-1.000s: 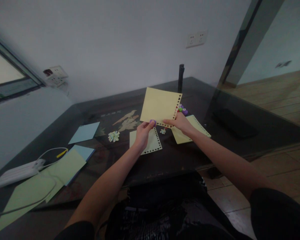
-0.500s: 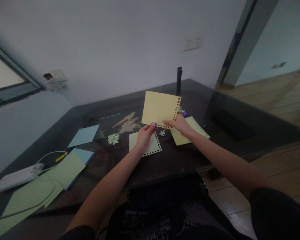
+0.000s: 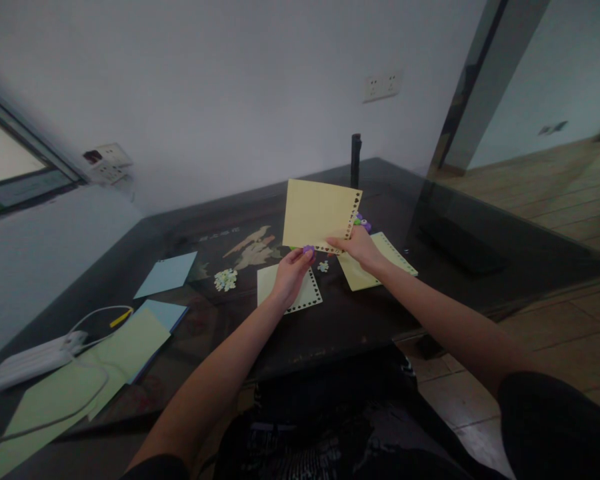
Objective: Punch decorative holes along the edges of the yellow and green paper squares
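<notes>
My right hand (image 3: 357,248) pinches a square yellow sheet of paper (image 3: 317,213) by its lower right part and holds it raised. Small shaped holes run along the sheet's right and bottom edges. Closed around a small purple craft punch (image 3: 309,251), my left hand (image 3: 291,272) is at the sheet's bottom edge; whether the edge sits inside the punch I cannot tell. Below my left hand lies a pale sheet (image 3: 303,298) with punched edges. A stack of yellow paper (image 3: 363,275) rests under my right hand. Small pale paper cutouts (image 3: 323,267) lie between them.
More purple and green punches (image 3: 364,225) stand behind my right hand. A heap of cutouts (image 3: 225,280), a blue sheet (image 3: 166,274) and green paper (image 3: 130,343) lie to the left, near a white power strip (image 3: 33,362) with a cable. A black upright object (image 3: 355,160) stands at the back.
The purple punch has turned slightly in my left hand, and more of it shows. The sheet has shifted a little; my right hand keeps its grip.
</notes>
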Demonstrator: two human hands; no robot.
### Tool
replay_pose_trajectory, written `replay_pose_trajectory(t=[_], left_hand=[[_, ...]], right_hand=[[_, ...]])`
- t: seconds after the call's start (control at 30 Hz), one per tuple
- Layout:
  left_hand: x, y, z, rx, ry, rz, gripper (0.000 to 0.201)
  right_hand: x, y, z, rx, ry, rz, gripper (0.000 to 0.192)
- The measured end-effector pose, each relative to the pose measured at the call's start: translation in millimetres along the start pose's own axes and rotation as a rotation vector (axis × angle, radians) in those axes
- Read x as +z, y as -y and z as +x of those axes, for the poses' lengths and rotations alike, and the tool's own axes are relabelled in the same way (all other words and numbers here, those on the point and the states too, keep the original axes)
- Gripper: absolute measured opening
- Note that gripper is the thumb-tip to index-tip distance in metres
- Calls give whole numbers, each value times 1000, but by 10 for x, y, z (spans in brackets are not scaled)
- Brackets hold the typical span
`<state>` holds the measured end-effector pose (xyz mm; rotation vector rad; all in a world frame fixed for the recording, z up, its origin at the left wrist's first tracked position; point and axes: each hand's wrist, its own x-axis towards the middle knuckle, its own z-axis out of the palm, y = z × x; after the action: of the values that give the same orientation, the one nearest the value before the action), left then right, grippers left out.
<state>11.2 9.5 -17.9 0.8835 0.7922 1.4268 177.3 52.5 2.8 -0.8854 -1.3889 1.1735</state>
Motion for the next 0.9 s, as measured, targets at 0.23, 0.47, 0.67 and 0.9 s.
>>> replay_pose_trajectory(t=[0.23,0.47,0.67,0.9], left_hand=[[-15,36,12,18,5,92,30],[-26,59,1,118,124,588,39],[-27,76,-43,215,251,989,38],[-48,59,-52,232,289,1171,43]], right_hand=[[-36,0,27,6,-30,21,30],[-61,35,50,15,-74,14,31],[-60,56,36,41,-79,-6,30],[-59,48,45,43,-70,-7,31]])
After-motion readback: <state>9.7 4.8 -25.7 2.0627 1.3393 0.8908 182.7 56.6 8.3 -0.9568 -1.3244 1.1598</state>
